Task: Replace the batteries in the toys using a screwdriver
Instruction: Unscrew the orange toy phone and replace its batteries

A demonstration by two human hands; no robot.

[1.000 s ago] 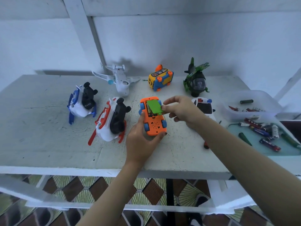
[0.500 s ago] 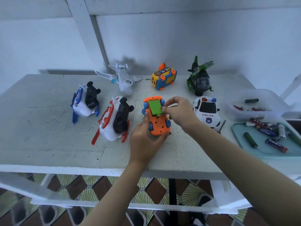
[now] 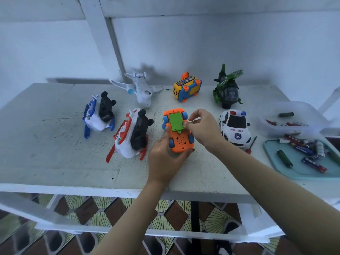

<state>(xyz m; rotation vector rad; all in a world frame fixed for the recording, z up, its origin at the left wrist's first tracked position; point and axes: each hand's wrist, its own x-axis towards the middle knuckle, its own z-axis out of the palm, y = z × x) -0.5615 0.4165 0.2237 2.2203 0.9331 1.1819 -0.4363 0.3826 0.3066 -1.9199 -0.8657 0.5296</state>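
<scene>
An orange toy car (image 3: 179,141) with blue wheels lies belly-up at the middle of the white table (image 3: 46,159). My left hand (image 3: 165,161) grips it from below and from the left. A green battery cover (image 3: 175,122) sits flat over the car's underside. My right hand (image 3: 200,126) pinches the cover's right edge with curled fingers. A red-handled screwdriver (image 3: 251,145) lies on the table right of the police car (image 3: 235,127).
Red helicopter (image 3: 130,137) and blue helicopter (image 3: 100,113) lie on their sides at left. A white plane (image 3: 139,89), yellow bus (image 3: 186,88) and green helicopter (image 3: 228,89) stand at the back. A teal tray (image 3: 276,162) and clear tub (image 3: 292,118) hold batteries at right.
The green cover, tilted up over the compartment a second ago, now lies flat on the car's underside. My right hand stayed on its right edge. The view moved closer.
</scene>
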